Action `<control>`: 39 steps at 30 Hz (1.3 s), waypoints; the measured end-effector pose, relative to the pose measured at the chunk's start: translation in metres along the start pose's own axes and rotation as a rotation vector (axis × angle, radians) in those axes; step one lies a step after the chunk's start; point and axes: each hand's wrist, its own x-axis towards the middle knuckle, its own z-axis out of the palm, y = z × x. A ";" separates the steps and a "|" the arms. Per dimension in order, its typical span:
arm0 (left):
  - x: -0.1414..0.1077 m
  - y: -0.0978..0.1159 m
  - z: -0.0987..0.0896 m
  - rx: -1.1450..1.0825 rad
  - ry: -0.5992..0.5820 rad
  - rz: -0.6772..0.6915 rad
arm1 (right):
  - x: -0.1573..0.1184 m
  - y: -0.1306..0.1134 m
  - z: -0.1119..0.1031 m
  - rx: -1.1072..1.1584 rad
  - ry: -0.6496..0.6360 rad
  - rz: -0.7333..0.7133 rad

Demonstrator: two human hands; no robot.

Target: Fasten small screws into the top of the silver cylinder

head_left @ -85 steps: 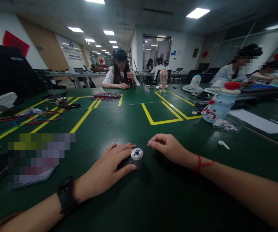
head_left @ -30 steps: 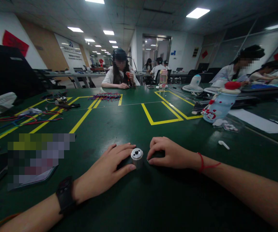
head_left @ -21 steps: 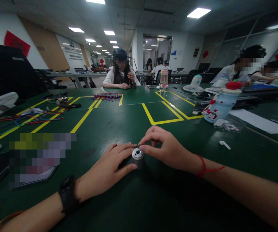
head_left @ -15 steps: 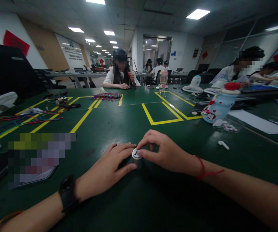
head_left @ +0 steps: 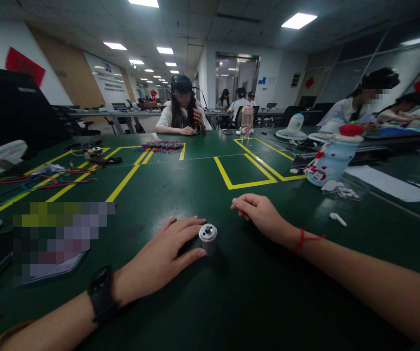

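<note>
A small silvery cylindrical motor (head_left: 208, 239) stands upright on the green table, a short shaft and small holes showing on its top face. Against its left side lies my left hand (head_left: 169, 251), palm down, with thumb and index finger closed lightly about it; the far side of this grip is hidden. My right hand (head_left: 256, 212) is up and to the right of the motor, apart from it. Its thumb and fingers are pinched together, and whatever is between them, if anything, is too small to make out.
Yellow tape (head_left: 252, 184) marks areas on the table. Coloured wires (head_left: 67, 178) lie at the left, a wire bundle (head_left: 162, 146) farther back. A blue bottle (head_left: 330, 161), an earbud (head_left: 337, 219) and paper (head_left: 392, 184) are at the right. A person (head_left: 182, 109) sits opposite.
My right hand has come off the motor's top and moved right, fingers pinched, so the shaft now shows. The left hand and motor have stayed in place.
</note>
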 end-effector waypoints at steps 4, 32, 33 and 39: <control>0.000 0.001 -0.001 0.004 -0.013 -0.012 | -0.002 -0.004 0.001 -0.012 -0.014 -0.014; 0.001 0.004 -0.001 0.018 -0.006 0.006 | -0.018 -0.042 0.011 -0.079 -0.280 -0.285; 0.000 0.003 -0.001 0.019 -0.008 0.000 | -0.018 -0.039 0.006 -0.114 -0.330 -0.283; 0.000 0.000 0.000 0.028 -0.019 -0.019 | -0.020 -0.021 -0.005 -0.382 -0.508 -0.350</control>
